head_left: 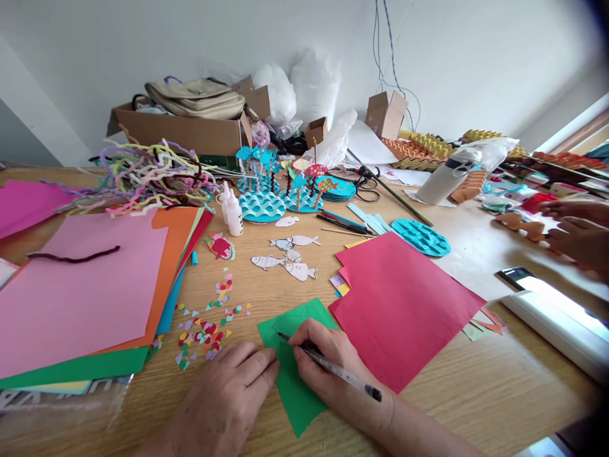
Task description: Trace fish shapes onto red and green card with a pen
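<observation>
My right hand is closed around a pen with a clear barrel and black cap end. The pen's tip rests on a piece of green paper, where faint drawn lines show. Flat at the left edge of that paper lies my left hand, fingers stretched out and holding nothing. Small confetti pieces are scattered just beyond it. Several white paper fish cutouts lie farther back, beside a decorated red fish. To the right of my hands is a large red sheet.
Coloured sheets are stacked at left, a dark pipe cleaner on top. Behind stand glue bottles, blue wave-shaped paper models and a pipe-cleaner heap. At right are a white lamp-like bar and another person's hands.
</observation>
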Tool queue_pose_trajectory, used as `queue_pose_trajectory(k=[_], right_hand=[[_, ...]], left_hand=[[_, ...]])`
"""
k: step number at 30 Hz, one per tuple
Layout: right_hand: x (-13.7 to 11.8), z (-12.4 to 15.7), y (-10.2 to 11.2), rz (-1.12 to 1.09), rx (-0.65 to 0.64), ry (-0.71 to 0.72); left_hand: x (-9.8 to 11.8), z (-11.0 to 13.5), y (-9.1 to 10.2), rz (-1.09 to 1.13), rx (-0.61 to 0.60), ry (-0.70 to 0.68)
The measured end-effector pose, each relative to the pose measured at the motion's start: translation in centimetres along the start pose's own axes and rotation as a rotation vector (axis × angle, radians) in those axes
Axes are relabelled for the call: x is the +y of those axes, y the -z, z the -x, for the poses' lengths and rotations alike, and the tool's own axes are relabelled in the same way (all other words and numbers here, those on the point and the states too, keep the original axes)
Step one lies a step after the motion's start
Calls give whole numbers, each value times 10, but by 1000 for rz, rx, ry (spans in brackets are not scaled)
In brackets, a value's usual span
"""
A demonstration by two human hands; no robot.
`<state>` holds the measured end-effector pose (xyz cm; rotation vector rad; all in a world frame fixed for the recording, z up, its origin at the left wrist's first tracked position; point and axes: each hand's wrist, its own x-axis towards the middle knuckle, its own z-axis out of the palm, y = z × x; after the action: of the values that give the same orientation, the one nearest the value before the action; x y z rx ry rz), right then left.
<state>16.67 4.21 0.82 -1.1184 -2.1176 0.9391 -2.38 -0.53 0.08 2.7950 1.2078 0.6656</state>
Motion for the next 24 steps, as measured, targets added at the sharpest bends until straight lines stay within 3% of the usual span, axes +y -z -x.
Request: queue_pose_trajectory(k=[16,24], right_hand=[[2,3,2,-75,10,-37],[7,1,-4,-84,-60,-93]], left_hand=[[-1,0,-1,20,38,-16],[-1,-1,-3,8,42,3]])
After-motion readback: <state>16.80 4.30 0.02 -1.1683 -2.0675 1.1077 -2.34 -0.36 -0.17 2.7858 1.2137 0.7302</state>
